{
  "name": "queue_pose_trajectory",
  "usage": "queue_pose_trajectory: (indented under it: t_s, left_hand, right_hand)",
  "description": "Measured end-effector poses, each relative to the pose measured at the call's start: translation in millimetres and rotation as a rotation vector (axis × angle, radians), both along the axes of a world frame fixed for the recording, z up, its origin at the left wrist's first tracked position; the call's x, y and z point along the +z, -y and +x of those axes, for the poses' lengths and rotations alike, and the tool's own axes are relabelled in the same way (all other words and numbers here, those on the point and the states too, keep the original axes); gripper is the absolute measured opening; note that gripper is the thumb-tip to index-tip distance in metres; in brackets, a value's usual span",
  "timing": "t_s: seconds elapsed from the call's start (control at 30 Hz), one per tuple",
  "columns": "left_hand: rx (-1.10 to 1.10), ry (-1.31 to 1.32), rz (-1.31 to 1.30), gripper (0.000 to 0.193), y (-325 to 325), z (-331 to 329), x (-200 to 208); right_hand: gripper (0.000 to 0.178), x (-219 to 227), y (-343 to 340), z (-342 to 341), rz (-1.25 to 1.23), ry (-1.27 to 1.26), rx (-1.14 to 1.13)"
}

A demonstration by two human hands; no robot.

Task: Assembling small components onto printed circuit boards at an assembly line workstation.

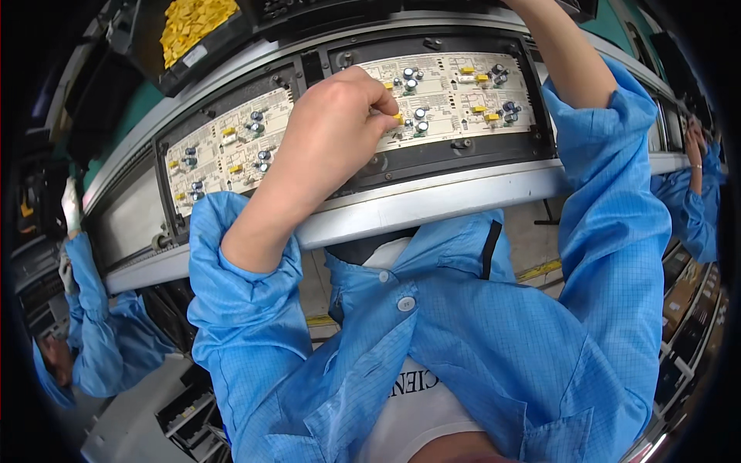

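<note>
Circuit board (pixel 214 154) at left, then left hand (pixel 340 108), grip pinched nearly closed on 1 yellow box capacitor (pixel 399 119), just beside electrolytic capacitors (pixel 420 113) on 2nd circuit board (pixel 446 94). Possible bent leads from askew pressing, or neighbours tilted by careless brushing. Rightmost, right hand beyond frame, grip impossible to judge.

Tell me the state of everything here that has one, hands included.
Left hand: fingers pinching a yellow component
Right hand: out of view
Right circuit panel: seated in a black frame, partly populated
Left circuit panel: partly hidden, components fitted
Black bin: open, holding yellow parts
Blue sleeves: pushed up
</note>
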State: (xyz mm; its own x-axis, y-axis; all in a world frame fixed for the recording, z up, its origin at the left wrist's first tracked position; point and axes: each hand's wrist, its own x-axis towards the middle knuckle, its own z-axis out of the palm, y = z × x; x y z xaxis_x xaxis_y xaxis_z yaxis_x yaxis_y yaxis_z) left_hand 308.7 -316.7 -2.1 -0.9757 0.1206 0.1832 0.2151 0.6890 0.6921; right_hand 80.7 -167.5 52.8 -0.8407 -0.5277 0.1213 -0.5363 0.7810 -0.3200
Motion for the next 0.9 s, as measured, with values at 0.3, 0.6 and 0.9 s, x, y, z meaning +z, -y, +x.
queue_pose_trajectory:
  t_s: [0.3,0.6,0.9]
  left_hand:
    - [-0.011,-0.111,-0.158,0.005,-14.0,3.8,-1.3]
    - [-0.055,-0.169,-0.22,0.004,-5.1,7.7,-3.0]
    - [0.139,0.018,0.308,0.017,19.8,-0.7,6.8]
  right_hand:
    - [0.014,-7.4,-27.0,-8.6,-0.254,-0.413,0.139]
    - [0.009,4.6,-57.2,102.7,-0.799,0.846,0.137]
    - [0.02,-28.5,-79.7,118.7,-0.76,1.004,0.281]
